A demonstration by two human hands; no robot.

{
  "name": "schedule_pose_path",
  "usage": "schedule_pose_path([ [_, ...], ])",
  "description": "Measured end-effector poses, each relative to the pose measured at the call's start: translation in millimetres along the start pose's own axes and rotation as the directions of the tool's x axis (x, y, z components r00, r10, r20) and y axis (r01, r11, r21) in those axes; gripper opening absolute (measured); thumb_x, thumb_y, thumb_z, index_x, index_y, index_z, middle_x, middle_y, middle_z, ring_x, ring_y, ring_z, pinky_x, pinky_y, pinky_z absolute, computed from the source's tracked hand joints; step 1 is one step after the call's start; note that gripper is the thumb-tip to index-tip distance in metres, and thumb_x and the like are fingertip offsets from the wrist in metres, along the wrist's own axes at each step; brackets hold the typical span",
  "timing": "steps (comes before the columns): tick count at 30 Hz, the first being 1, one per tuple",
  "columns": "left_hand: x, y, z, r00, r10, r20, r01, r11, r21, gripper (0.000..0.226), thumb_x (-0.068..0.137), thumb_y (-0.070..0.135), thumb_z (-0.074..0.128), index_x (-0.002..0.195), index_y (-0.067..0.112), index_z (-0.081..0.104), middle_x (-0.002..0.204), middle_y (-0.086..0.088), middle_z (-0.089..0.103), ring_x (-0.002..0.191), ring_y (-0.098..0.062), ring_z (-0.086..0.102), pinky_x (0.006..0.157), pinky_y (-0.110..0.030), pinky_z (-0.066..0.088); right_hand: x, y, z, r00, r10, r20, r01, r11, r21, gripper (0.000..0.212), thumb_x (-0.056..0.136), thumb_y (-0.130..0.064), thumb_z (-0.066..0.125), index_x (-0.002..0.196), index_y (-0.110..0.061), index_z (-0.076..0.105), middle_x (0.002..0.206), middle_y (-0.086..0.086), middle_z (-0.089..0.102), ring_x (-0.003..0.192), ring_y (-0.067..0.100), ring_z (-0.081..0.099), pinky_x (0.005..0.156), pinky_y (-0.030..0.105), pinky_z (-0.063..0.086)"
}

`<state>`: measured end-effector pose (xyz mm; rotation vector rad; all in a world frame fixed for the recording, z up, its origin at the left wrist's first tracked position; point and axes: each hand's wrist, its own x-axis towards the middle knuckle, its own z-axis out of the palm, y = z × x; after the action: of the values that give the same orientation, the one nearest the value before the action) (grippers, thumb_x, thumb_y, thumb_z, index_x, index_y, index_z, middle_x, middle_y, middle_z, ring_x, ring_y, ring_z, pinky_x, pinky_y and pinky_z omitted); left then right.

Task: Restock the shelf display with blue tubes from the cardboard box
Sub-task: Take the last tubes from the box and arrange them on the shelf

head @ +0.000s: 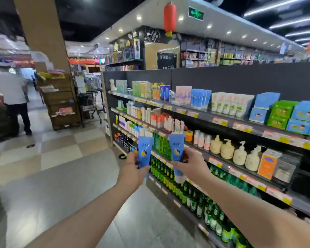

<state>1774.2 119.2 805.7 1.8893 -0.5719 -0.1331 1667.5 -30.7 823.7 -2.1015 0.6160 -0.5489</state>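
The shelf display (231,79) fills the right of your view, a dark unit of several tiers running away down the aisle. On its top tier, between pink packs and white tubes with green marks, stands a row of blue tubes (200,98), upright. Judged by colour and shape, that is the slot to be filled. The cardboard box is not in view. A person in a white top (11,90) stands well apart at the far left, clear of your work.

Both your arms are stretched toward the unit. Your left hand (132,161) grips one blue tube, the left tube (145,149), round its lower half with the fingers curled about it and the crimped end up. Your right hand (190,161) holds the right tube (176,149) the same way, its cap showing below the palm. The two tubes are apart, side by side, in front of the middle tiers and touching no shelf.

Step in hand, as I judge it: carrying a pair to the shelf. The next move calls for a lift to the top tier. Set each tube on its cap beside the existing row, label forward, without toppling its neighbours.
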Motion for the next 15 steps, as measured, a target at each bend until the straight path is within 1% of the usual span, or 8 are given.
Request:
schedule_pose_path([
  [2, 35, 8, 15, 1.0, 0.009, 0.003, -0.009, 1.0, -0.018, 0.031, 0.083, 0.007, 0.067, 0.104, 0.014, 0.045, 0.098, -0.008, 0.06, 0.078, -0.021, 0.053, 0.072, -0.028, 0.04, 34, 4, -9, 1.0, -0.009, -0.012, 0.009, 1.0, -0.008, 0.026, 0.085, -0.024, 0.067, 0.108, -0.023, 0.056, 0.105, -0.002, 0.063, 0.093, 0.017, 0.061, 0.081, 0.034, 0.051],
  [4, 62, 13, 30, 0.999, 0.017, 0.033, -0.015, 0.998, -0.054, 0.033, 0.083, 0.006, 0.066, 0.109, 0.012, 0.045, 0.099, -0.006, 0.059, 0.083, -0.021, 0.055, 0.074, -0.03, 0.042, 63, 10, -16, 1.0, -0.014, -0.019, 0.013, 1.0, -0.014, 0.024, 0.085, -0.024, 0.067, 0.105, -0.025, 0.054, 0.105, -0.001, 0.064, 0.093, 0.018, 0.061, 0.084, 0.036, 0.052],
  [6, 85, 12, 46, 0.997, 0.028, 0.076, -0.025, 0.999, -0.046, 0.034, 0.083, 0.007, 0.066, 0.111, 0.01, 0.047, 0.101, -0.005, 0.059, 0.088, -0.024, 0.058, 0.077, -0.035, 0.046, 86, 18, -22, 1.0, 0.015, -0.025, -0.015, 1.0, -0.004, 0.026, 0.085, -0.023, 0.067, 0.105, -0.027, 0.051, 0.105, -0.002, 0.063, 0.093, 0.018, 0.061, 0.085, 0.039, 0.053],
  [9, 120, 11, 68, 0.993, 0.04, 0.111, -0.038, 0.999, -0.013, 0.035, 0.081, 0.014, 0.069, 0.109, 0.017, 0.048, 0.104, -0.005, 0.063, 0.094, -0.027, 0.061, 0.086, -0.045, 0.05, 114, 32, -29, 0.997, 0.06, -0.052, -0.059, 0.998, 0.018, 0.03, 0.085, -0.022, 0.067, 0.106, -0.03, 0.047, 0.103, -0.005, 0.061, 0.091, 0.017, 0.062, 0.085, 0.039, 0.054],
  [10, 132, 11, 76, 0.99, 0.043, 0.132, -0.039, 0.999, -0.029, 0.036, 0.081, 0.015, 0.069, 0.109, 0.018, 0.047, 0.106, -0.006, 0.063, 0.095, -0.027, 0.062, 0.088, -0.047, 0.05, 122, 35, -33, 0.995, 0.071, -0.063, -0.07, 0.997, 0.027, 0.032, 0.085, -0.021, 0.067, 0.108, -0.03, 0.047, 0.102, -0.006, 0.06, 0.09, 0.016, 0.061, 0.084, 0.038, 0.054],
  [12, 156, 13, 93, 0.981, 0.062, 0.181, -0.054, 0.997, -0.051, 0.035, 0.082, 0.014, 0.069, 0.108, 0.02, 0.045, 0.106, -0.006, 0.061, 0.096, -0.026, 0.062, 0.088, -0.047, 0.051, 139, 44, -42, 0.992, 0.087, -0.095, -0.086, 0.996, 0.016, 0.04, 0.085, -0.021, 0.067, 0.116, -0.028, 0.044, 0.104, -0.004, 0.059, 0.091, 0.017, 0.061, 0.08, 0.037, 0.054],
  [13, 168, 14, 101, 0.975, 0.081, 0.207, -0.071, 0.996, -0.056, 0.034, 0.082, 0.014, 0.068, 0.106, 0.021, 0.045, 0.104, -0.003, 0.061, 0.095, -0.026, 0.062, 0.087, -0.046, 0.051, 148, 49, -47, 0.988, 0.098, -0.116, -0.1, 0.995, -0.009, 0.043, 0.085, -0.021, 0.067, 0.12, -0.027, 0.043, 0.105, -0.003, 0.059, 0.09, 0.018, 0.061, 0.076, 0.035, 0.052],
  [15, 192, 15, 118, 0.957, 0.127, 0.26, -0.11, 0.991, -0.081, 0.03, 0.084, 0.013, 0.067, 0.104, 0.021, 0.045, 0.095, 0.004, 0.058, 0.092, -0.023, 0.06, 0.08, -0.04, 0.05, 166, 58, -55, 0.978, 0.128, -0.163, -0.135, 0.99, -0.032, 0.047, 0.085, -0.022, 0.067, 0.125, -0.025, 0.043, 0.097, -0.007, 0.058, 0.083, 0.015, 0.061, 0.065, 0.029, 0.048],
])
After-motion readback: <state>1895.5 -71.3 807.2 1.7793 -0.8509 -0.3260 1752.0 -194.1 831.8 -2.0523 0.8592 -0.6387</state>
